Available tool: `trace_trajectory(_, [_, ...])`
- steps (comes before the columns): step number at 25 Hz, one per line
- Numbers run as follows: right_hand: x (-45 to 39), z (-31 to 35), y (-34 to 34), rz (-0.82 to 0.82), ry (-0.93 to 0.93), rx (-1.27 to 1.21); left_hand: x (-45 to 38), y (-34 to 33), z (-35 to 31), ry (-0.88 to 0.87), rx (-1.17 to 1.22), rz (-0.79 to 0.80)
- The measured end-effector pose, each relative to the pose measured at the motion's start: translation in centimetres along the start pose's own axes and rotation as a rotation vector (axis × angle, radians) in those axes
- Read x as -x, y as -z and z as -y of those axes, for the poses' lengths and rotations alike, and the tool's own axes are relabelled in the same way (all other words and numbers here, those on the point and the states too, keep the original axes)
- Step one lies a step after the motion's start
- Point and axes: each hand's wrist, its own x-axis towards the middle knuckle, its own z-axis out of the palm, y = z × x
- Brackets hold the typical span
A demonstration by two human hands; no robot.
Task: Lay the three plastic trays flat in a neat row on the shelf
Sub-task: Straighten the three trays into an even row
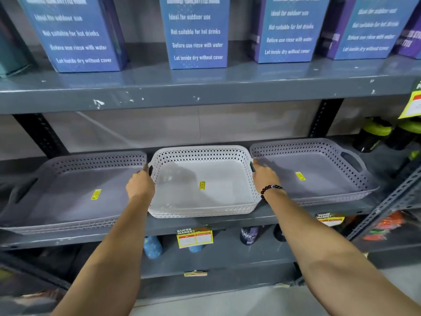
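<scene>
Three plastic trays lie flat in a row on the grey shelf [227, 221]. The white tray [202, 179] sits between the left grey tray [73, 190] and right grey tray [319, 169]. The left hand [140, 185] and right hand [265, 176] each hold a side rim of the white tray, the grip apparently closed, though fingertips are hidden.

Three trays [200, 197] on grey shelf [284, 214]
</scene>
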Motion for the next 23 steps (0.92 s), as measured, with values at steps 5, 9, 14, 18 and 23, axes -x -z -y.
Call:
trace_trajectory(5, [-0.78,0.35,0.07,-0.012,0.017,0.12,-0.01,0.0,0.08,-0.048,0.02,-0.016])
trace_trajectory(9, [-0.93,0.34,0.25,-0.025,0.014,0.104,0.07,0.18,-0.15,-0.037,0.068,-0.015])
trace_trajectory(14, [-0.78,0.54,0.23,-0.052,-0.061,-0.059,-0.7,-0.07,0.12,-0.038,0.147,-0.006])
trace_trajectory(18, [-0.94,0.67,-0.23,-0.019,-0.107,-0.151,-0.71,-0.53,0.39,-0.006,0.147,0.036])
trace_trajectory(23, [-0.64,0.95,-0.67,-0.02,-0.081,-0.106,-0.6,-0.37,0.35,0.018,0.115,0.082])
